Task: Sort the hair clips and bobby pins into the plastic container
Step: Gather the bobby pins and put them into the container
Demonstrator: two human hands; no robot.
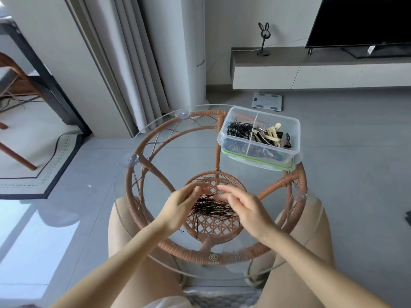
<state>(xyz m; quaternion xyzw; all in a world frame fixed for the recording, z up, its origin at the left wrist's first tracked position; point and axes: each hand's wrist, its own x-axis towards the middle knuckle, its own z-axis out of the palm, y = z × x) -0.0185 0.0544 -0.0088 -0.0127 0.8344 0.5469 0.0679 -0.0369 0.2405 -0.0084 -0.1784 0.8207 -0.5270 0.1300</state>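
I am over the glass-topped rattan desk [153,141] with both hands low on the loose heap of bobby pins [211,207], which lies in the middle, near me. The left hand [178,206] has its fingers bent down at the heap's left edge; the right hand [243,206] reaches in from the other side. Both are blurred at the fingertips, so I cannot tell whether either grip has pins pinched or is only raking them.

The plastic container [297,134] sits at the far right of the desk, well apart from the heap. Its left compartment holds black sorted pins [239,130], its right one hair clips [270,135].

I judge these pins light, thin, springy and slick, and on glass they will skate away rather than lift. They tangle, so a bunch should come up together if I squeeze it across the middle of the shafts, both hands scooping inward. One stray pin [182,231] lies just outside the heap and will likely need a fingernail pinch.
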